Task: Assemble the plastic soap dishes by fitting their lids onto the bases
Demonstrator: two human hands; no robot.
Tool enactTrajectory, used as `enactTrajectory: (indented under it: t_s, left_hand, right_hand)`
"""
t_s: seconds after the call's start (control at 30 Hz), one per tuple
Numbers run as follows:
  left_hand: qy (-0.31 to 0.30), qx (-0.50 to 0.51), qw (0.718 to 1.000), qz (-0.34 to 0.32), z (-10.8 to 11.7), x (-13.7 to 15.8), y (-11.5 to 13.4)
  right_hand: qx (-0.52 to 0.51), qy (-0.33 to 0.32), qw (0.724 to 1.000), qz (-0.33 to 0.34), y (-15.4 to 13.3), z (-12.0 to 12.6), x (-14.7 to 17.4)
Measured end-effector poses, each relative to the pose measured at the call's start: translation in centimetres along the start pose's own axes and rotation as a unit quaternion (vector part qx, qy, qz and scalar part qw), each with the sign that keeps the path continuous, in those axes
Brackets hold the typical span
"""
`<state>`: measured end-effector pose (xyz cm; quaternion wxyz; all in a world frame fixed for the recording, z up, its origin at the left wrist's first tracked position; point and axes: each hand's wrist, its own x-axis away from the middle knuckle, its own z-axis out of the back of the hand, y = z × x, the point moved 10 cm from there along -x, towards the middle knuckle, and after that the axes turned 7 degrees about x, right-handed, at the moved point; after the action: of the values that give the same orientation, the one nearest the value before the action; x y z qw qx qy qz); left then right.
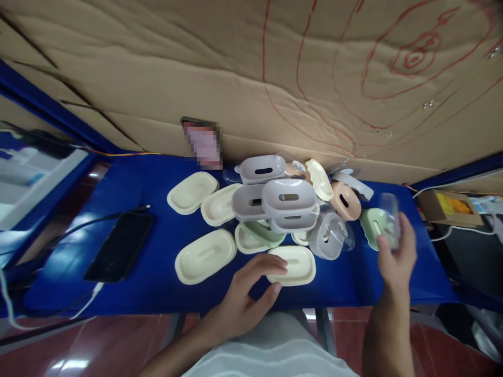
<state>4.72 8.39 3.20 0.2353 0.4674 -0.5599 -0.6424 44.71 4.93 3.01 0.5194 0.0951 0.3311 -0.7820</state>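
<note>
My left hand (pixel 253 285) has its fingers and thumb apart. Its fingertips lie over the left end of a cream oval dish (pixel 301 266) near the front edge; whether they touch it I cannot tell. On the right, my right hand (pixel 398 256) grips a clear plastic cover (pixel 389 209), blurred. Just behind and left of it is a pale green wavy-edged piece (pixel 369 228), partly hidden by the cover and hand. Between the hands lies a pile of grey slotted oval pieces (pixel 288 196), with a peach slotted piece (pixel 346 200) at its right.
More cream oval dishes (pixel 206 256) lie left of the pile on the blue table (pixel 251 298). A black phone (pixel 120 246) with cables rests further left. Cardboard (pixel 157 78) walls off the back, where a pixelated item (pixel 204 144) leans. A small cardboard box (pixel 448 209) stands beyond the right end.
</note>
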Motion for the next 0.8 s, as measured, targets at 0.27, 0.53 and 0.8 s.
enactTrajectory:
  t_s: [0.27, 0.53, 0.8]
  left_hand:
    - [0.008, -0.074, 0.997, -0.025, 1.4, 1.3, 1.4]
    - [0.094, -0.264, 0.958, -0.061, 5.3, 4.0, 1.6]
    - [0.126, -0.432, 0.888, -0.096, 9.6, 3.0, 0.8]
  right_hand:
    - [-0.071, -0.162, 0.951, 0.255, -15.9, -10.0, -8.5]
    - [0.042, -0.002, 0.988, 0.146, -6.9, -4.1, -6.4]
    - [0.267, -0.056, 0.959, 0.072, 4.4, -4.4, 2.4]
